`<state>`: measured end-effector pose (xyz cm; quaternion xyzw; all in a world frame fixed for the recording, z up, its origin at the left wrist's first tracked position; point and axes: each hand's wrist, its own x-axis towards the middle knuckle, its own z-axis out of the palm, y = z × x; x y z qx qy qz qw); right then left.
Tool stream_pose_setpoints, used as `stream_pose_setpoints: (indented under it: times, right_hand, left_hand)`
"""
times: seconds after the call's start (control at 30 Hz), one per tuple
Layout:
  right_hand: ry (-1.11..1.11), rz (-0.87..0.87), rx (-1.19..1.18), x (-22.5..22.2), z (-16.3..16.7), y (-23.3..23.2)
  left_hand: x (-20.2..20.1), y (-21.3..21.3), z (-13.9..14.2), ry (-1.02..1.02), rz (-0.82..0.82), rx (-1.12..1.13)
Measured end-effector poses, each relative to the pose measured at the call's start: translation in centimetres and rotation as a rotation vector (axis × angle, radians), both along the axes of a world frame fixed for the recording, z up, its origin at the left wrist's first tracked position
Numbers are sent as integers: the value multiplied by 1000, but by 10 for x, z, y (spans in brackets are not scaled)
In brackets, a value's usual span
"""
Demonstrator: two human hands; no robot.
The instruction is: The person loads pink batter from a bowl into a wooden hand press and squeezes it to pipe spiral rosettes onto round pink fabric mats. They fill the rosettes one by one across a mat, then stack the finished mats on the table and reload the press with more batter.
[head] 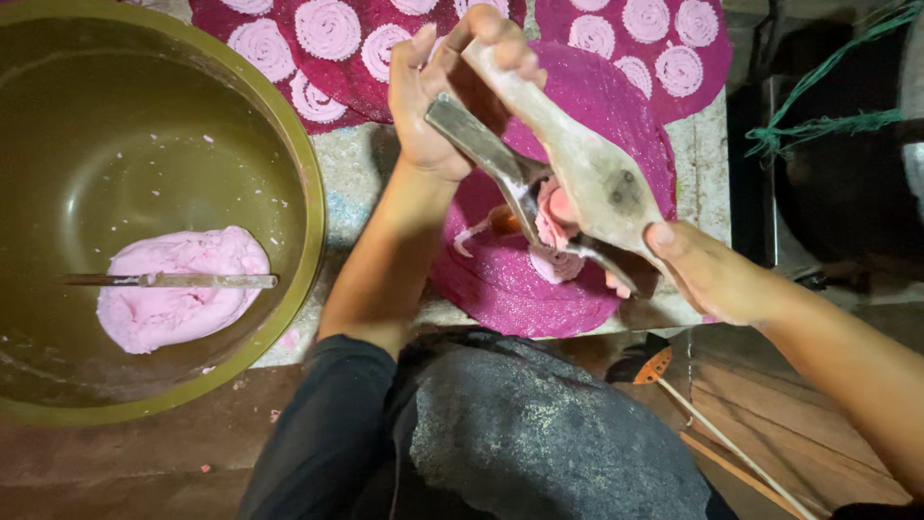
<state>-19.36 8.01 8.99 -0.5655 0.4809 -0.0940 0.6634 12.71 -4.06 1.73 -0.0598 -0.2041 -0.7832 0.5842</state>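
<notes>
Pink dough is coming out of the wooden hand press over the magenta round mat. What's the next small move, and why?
Probably keep squeezing the handles together while circling the wooden hand press to widen the pink dough coil beneath it. The left hand grips the handle ends, the right hand steadies the press head, and the coil on the magenta round mat looks smaller than the finished pink spirals on mats behind.

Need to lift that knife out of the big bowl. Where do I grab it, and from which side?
Probably the bare right end of the knife, near the bowl rim. It lies flat and crosswise; its middle rests on the pink dough and its left end runs deeper into the bowl. Come from above on the right, pinching across its narrow width. Both hands are busy: left hand and right hand hold the press.
</notes>
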Motion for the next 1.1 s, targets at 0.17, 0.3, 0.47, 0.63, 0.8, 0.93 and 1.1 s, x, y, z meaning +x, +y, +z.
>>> stream_pose_setpoints:
  times: [0.17, 0.3, 0.47, 0.63, 0.8, 0.93, 1.1]
  right_hand:
    - [-86, -25, 46, 4, 2, 18]
    - [0, -107, 6, 4, -27, 14]
    - [-220, -182, -131, -19, -72, 3]
    - [-163, -530, -123, -51, -105, -1]
    - [-224, -494, -116, -55, -87, -3]
    - [-254, -340, -146, -39, -37, 14]
    - [-124, -393, -143, -9, -14, 13]
  left_hand:
    - [26, 44, -59, -1013, 114, -59]
    - [12, 91, -96, -1352, -146, -251]
    - [29, 147, -77, -1633, 386, -333]
    - [18, 153, -61, -2037, 655, -642]
    - [53, 158, -45, -1673, 522, -332]
    - [151, 197, 9, -1675, 768, -128]
    - [228, 259, 71, -2404, 818, 338]
